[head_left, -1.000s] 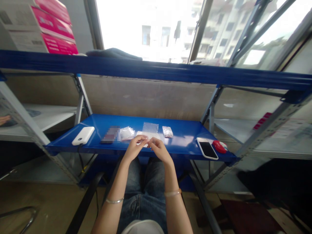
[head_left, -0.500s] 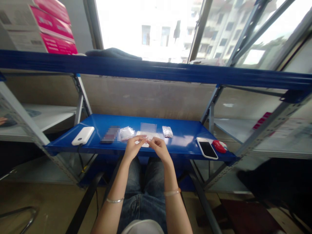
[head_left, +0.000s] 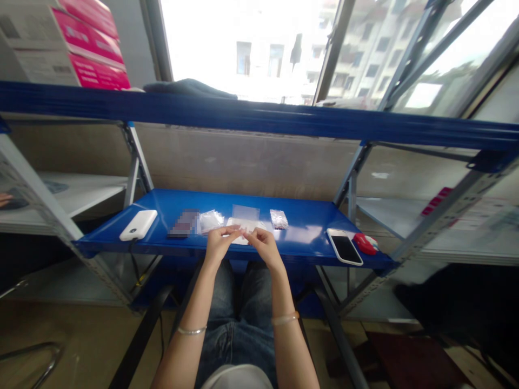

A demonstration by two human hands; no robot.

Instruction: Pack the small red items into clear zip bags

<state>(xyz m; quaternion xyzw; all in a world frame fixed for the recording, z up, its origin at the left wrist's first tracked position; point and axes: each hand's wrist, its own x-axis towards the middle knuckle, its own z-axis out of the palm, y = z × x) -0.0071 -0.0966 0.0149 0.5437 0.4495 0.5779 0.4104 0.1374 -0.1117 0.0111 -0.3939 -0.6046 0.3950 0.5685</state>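
Observation:
My left hand and my right hand meet over the front of the blue shelf table. Fingers of both are pinched together, tips nearly touching; whatever lies between them is too small to make out. Beneath the fingertips is a white sheet or tray, partly covered by my hands. Just behind it lies a clear plastic sheet. Left of my hands is a pile of clear plastic bags. To the right rests a small clear bag with tiny pieces inside.
A white power bank with a cable and a blurred-out dark item lie on the left. On the right are a phone and a red object. A blue upper beam crosses above; metal posts stand at both sides.
My left hand has shifted very slightly to the left, and its fingertips have changed position a little. Both hands stay pinched over the white sheet; the other things lie as before.

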